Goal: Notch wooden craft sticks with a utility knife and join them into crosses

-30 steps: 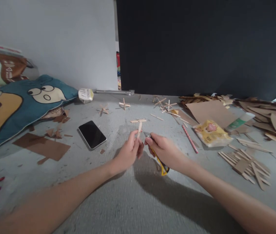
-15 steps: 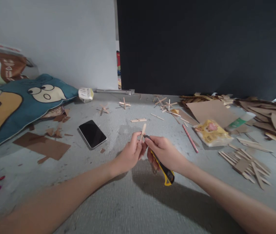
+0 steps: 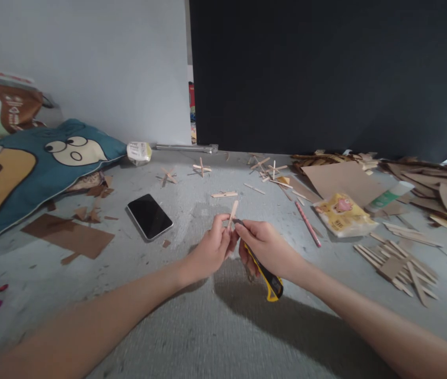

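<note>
My left hand (image 3: 210, 246) pinches a small wooden stick (image 3: 232, 211) that points up and away, above the grey floor. My right hand (image 3: 265, 245) is wrapped round a yellow and black utility knife (image 3: 266, 275). The knife's tip rests against the base of the stick, right beside my left fingers. Both hands meet at the middle of the view.
A black phone (image 3: 149, 216) lies to the left. A blue cartoon cushion (image 3: 22, 171) sits far left, brown cardboard (image 3: 68, 237) in front of it. To the right lie a pink pencil (image 3: 307, 224), a yellow packet (image 3: 342, 213), a glue tube (image 3: 389, 196), cardboard sheets (image 3: 342, 180) and several stick assemblies (image 3: 399, 264).
My right hand has turned so the knife's handle swings down and right. The stick has tilted slightly to the right. Since half a second ago almost nothing has moved.
</note>
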Action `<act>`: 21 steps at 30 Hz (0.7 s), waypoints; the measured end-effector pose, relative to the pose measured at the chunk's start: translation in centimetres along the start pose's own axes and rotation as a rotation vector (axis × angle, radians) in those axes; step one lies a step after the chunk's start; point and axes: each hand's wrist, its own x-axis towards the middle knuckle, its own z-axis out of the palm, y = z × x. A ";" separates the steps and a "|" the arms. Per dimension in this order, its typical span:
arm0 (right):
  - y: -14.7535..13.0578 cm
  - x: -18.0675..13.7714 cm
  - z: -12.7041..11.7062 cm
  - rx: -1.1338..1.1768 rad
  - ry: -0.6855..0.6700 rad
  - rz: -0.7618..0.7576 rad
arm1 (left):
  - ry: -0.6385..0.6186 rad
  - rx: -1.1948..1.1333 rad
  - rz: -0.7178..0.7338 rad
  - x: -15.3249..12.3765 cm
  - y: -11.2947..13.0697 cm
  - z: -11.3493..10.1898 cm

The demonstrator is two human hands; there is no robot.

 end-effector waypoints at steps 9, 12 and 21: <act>0.2 0.0 0.0 -0.018 -0.002 0.004 | 0.017 -0.031 -0.022 -0.1 0.2 0.1; 0.3 0.1 0.0 -0.017 -0.003 0.005 | 0.008 -0.032 -0.028 -0.1 0.3 0.1; 0.0 0.0 0.1 -0.012 -0.001 0.039 | 0.008 0.080 -0.001 -0.1 -0.2 -0.1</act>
